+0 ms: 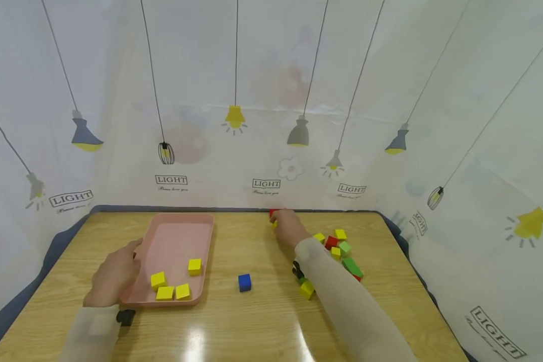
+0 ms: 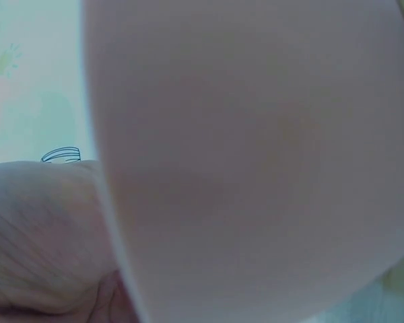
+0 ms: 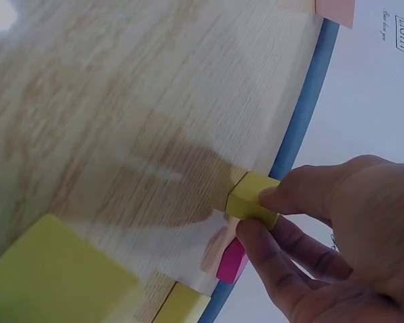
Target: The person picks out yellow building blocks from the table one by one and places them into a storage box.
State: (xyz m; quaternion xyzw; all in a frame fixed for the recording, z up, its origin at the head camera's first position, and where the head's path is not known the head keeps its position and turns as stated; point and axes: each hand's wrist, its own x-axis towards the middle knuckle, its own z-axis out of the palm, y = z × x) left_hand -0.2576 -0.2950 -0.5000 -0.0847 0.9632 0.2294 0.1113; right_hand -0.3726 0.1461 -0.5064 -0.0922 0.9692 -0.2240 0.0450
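Note:
At the table's back edge, my right hand (image 1: 289, 227) pinches a yellow block (image 3: 246, 197) between thumb and fingers. Just beside that block is a red block (image 1: 273, 213), which looks magenta in the right wrist view and is partly behind my fingers. My left hand (image 1: 116, 274) grips the left rim of a pink tray (image 1: 176, 231), and the tray's wall fills most of the left wrist view. Inside the tray, toward its near end, lie several yellow blocks (image 1: 165, 293). A blue block (image 1: 245, 282) sits on the table between the tray and my right arm.
Right of my right forearm is a loose cluster of blocks, with yellow ones (image 1: 340, 234), a red one (image 1: 331, 242) and a long green one (image 1: 352, 267). My sleeve covers part of it. A patterned curtain (image 1: 267, 161) hangs behind the wooden table (image 1: 235, 332).

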